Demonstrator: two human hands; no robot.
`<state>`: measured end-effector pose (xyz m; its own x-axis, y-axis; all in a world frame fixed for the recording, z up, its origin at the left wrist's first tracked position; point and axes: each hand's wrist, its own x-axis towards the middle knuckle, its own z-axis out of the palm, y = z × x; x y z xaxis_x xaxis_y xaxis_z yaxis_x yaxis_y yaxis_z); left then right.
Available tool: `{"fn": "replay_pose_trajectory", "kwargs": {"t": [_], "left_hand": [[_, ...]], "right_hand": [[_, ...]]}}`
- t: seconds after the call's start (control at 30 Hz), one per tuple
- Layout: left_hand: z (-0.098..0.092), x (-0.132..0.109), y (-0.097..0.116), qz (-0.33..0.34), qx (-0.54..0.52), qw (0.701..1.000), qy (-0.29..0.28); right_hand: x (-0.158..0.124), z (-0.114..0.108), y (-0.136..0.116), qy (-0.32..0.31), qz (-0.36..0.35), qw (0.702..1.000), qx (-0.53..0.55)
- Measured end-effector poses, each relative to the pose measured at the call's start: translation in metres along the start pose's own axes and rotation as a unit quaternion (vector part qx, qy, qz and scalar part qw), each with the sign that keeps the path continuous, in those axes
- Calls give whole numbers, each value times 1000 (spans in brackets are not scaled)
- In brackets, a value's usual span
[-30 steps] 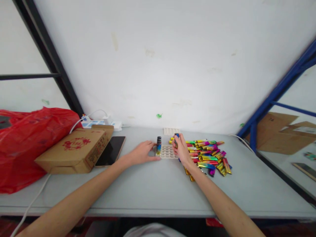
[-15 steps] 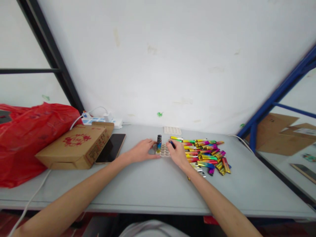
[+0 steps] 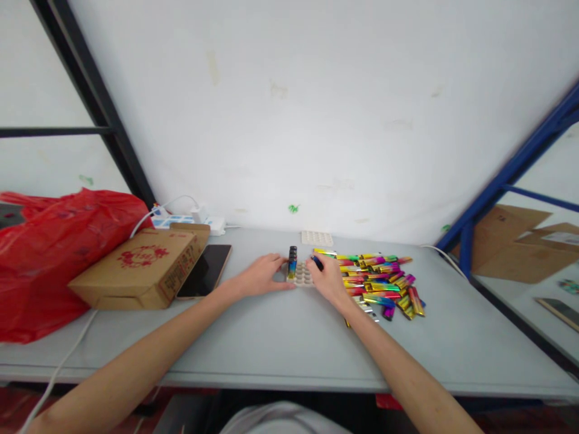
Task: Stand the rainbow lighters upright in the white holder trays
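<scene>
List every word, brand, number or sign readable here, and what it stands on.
None can be read with certainty.
Brown box: red print on top, side print; too blurred.
Cardboard at far right: mark and white label; too small.
Lighters: no legible lettering.

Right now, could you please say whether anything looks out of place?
At right, the heap of shiny multicoloured pieces looks untidy, lying jumbled, unlike the black-topped upright row in the pale pitted tray.
</scene>
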<state>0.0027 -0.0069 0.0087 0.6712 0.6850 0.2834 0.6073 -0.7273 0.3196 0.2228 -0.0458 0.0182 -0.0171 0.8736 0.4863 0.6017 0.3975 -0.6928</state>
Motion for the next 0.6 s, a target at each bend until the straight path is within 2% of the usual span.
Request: {"fn": "replay_pose_trajectory", "kwargs": {"t": [0.13,0.2,0.6], "left_hand": [[-1,0,0,-3,-1,1000,-3],[-1,0,0,-3,3,1000,-5],[3,1,-5,5,-5,1000,2]], "right_hand": [[2,-6,-3,26,10,1000,-3],[3,-9,-6,20,3,1000,5],[-3,-7,-8,-123,-129,984,-16]]}}
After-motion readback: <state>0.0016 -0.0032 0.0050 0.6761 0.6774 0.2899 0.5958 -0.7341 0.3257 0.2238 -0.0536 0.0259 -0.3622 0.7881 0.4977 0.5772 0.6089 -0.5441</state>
